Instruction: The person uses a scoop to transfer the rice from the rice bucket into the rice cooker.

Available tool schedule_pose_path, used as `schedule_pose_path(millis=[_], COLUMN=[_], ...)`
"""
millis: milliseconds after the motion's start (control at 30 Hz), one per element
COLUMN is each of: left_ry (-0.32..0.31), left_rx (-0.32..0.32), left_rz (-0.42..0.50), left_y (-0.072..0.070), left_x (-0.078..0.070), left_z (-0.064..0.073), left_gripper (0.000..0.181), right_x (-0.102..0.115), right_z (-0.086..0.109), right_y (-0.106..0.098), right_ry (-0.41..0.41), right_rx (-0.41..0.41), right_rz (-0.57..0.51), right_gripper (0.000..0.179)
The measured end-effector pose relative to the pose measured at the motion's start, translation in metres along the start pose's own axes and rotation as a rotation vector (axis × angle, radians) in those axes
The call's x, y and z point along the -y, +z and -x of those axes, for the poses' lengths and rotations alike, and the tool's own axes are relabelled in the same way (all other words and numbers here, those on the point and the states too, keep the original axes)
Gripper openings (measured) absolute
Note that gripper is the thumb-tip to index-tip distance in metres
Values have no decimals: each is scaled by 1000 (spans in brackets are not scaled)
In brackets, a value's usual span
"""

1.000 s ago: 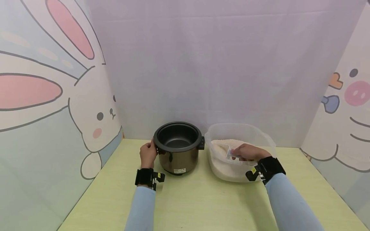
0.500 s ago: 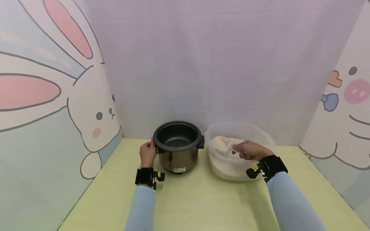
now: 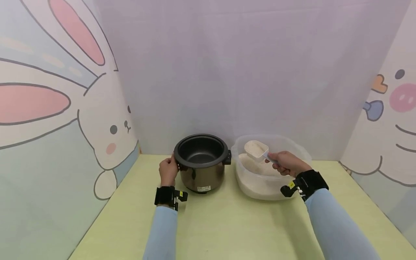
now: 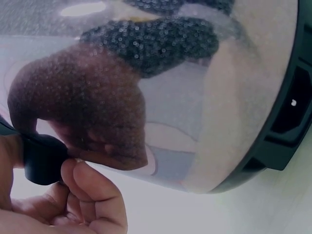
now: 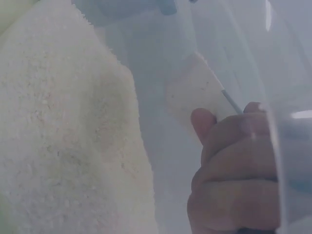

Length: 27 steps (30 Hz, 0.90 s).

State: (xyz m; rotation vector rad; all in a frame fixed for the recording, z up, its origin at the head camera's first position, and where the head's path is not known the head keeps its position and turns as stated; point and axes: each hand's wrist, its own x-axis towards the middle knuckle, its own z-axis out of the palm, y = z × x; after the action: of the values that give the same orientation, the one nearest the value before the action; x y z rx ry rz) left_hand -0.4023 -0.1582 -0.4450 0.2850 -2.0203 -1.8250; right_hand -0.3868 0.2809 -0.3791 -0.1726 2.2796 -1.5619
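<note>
A bronze rice cooker [image 3: 203,177] without a lid stands at the back of the table, its black inside bare. My left hand [image 3: 168,170] grips its black side handle [image 4: 45,163] with thumb and curled fingers. To its right is a clear plastic tub [image 3: 294,144] of white rice [image 5: 58,131], hollowed near the middle. My right hand [image 3: 287,164] holds a white scoop [image 3: 256,150] by its grey handle, above the rice at about the tub's rim height. Rice fills the scoop's bowl. In the right wrist view, curled fingers [image 5: 239,151] and the scoop show through the tub's wall.
The pale yellow-green table [image 3: 227,227] extends in front of both containers. A lilac cloth [image 3: 208,72] hangs close behind them. Cartoon-printed panels [image 3: 104,144] stand to the left and right. Each wrist wears a black strap with a small camera.
My right hand has lifted the scoop up out of the rice, and its bowl has come up level and full. The left hand stays on the rice cooker's handle; the head view has shifted slightly.
</note>
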Motion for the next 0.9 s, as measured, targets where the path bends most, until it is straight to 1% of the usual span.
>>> schedule_pose_path(millis=[133, 233, 333, 400, 500, 567, 667, 733, 900], left_ry=[2, -5, -7, -7, -6, -8, -8, -7, -4], left_rx=[3, 2, -2, -7, -14, -22, -20, -16, -5], left_rz=[12, 15, 1, -11, -25, -31, -33, -26, -10], left_y=[2, 1, 0, 0, 0, 1, 0, 0, -1], left_x=[-2, -1, 0, -1, -1, -1, -1, 0, 0], left_z=[-2, -1, 0, 0, 0, -1, -1, -1, 0], left_gripper=[47, 46, 45, 45, 45, 45, 45, 45, 46], right_x=[8, 15, 23, 30, 42, 52, 70, 82, 109], right_z=[3, 6, 10, 12, 14, 14, 14, 14, 13], right_y=[-2, 0, 2, 5, 8, 10, 14, 17, 29], right_ry=[-19, -29, -45, -57, -79, -81, -85, -89, -132], right_rx=[-16, -20, -21, -26, -32, -43, -67, -83, -80], right_rz=[-9, -29, -72, -119, -179, -200, -181, -148, -82], right_gripper=[42, 42, 44, 44, 44, 44, 44, 45, 47])
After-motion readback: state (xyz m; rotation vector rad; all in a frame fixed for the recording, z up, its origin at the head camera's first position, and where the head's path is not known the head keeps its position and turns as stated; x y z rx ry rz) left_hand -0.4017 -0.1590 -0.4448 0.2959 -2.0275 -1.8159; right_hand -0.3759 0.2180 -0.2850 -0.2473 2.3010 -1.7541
